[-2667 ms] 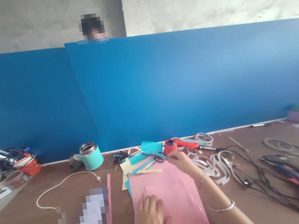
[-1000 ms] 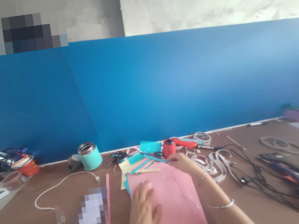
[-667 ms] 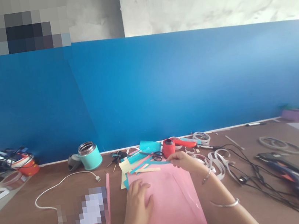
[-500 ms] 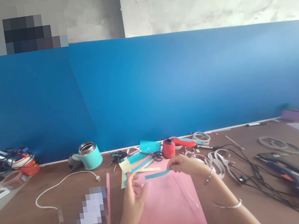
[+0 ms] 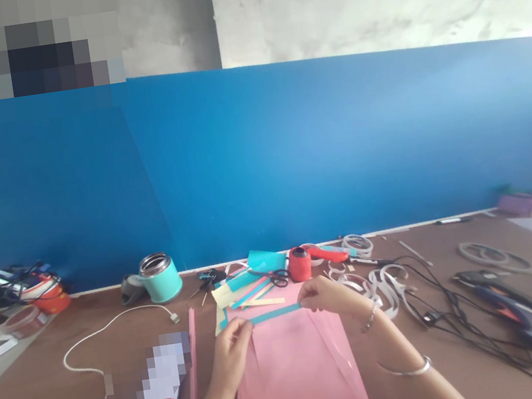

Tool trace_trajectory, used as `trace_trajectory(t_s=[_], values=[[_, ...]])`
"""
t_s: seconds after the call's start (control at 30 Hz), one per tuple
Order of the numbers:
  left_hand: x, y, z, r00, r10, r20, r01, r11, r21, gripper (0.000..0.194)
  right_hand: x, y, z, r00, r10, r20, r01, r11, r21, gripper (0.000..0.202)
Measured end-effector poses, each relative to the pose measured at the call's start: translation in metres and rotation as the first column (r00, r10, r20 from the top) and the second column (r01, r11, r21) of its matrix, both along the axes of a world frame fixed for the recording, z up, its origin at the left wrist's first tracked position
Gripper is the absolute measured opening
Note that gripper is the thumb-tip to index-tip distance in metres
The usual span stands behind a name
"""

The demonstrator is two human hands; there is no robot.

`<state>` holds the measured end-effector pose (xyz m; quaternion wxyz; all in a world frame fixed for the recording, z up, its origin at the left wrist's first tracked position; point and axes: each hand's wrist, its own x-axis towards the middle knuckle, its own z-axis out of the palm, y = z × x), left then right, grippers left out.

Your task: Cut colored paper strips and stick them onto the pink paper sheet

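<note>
A narrow blue paper strip point(image 5: 277, 314) stretches between my two hands, over the upper part of the pink paper sheets point(image 5: 299, 366). My left hand point(image 5: 232, 349) pinches its left end between thumb and fingers. The right end is held in the fingertips of my right hand point(image 5: 326, 295), which wears a bracelet and a bangle at the wrist and forearm. Just beyond lie pink, yellow and blue paper strips point(image 5: 254, 293), a pair of dark-handled scissors point(image 5: 280, 278) and a larger blue paper piece point(image 5: 265, 260).
A turquoise metal-rimmed jar point(image 5: 161, 279), a red roll point(image 5: 299, 264) and curled white strips point(image 5: 385, 291) lie about. At right are black cables point(image 5: 454, 305) and a blurred dark tool point(image 5: 514, 310). A white cable point(image 5: 109, 317) lies at left. A blue partition point(image 5: 290, 156) stands behind.
My left hand has closed from open fingers onto the strip's left end. The strip, earlier held by my right hand alone, is now straight between both hands. The right hand has barely moved.
</note>
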<state>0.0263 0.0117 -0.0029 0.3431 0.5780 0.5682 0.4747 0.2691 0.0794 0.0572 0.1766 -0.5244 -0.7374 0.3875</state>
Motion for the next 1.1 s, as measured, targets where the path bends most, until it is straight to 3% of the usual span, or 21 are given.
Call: trace_trajectory(t_s=[0.23,0.4,0.6,0.73,0.93,1.1], values=[[-0.003,0.005,-0.011,0.984,0.110,-0.138,-0.091,0.986,0.136,0.036,0.002,0.000,-0.024,0.991,-0.108,-0.082,0.112,0.993,0.047,0.015],[-0.003,0.004,-0.004,0.978,0.191,-0.090,-0.186,0.981,0.057,0.029,0.003,-0.001,-0.055,0.976,-0.124,-0.178,0.125,0.992,-0.010,0.017],[-0.002,0.007,-0.011,0.983,0.155,-0.100,-0.155,0.988,0.006,0.029,0.004,0.001,-0.080,0.935,-0.214,-0.284,0.235,0.971,0.040,0.027],[-0.006,0.011,-0.019,0.971,0.149,-0.189,-0.151,0.988,0.000,0.027,0.001,-0.002,-0.081,0.923,-0.266,-0.278,0.292,0.955,0.057,0.020],[-0.008,0.012,-0.024,0.950,0.133,-0.283,-0.136,0.991,0.011,0.024,-0.001,-0.007,-0.073,0.947,-0.234,-0.219,0.263,0.958,0.114,0.015],[-0.007,0.014,-0.026,0.889,0.165,-0.428,-0.161,0.986,0.045,0.023,-0.001,-0.007,-0.075,0.952,-0.236,-0.194,0.262,0.958,0.120,0.014]])
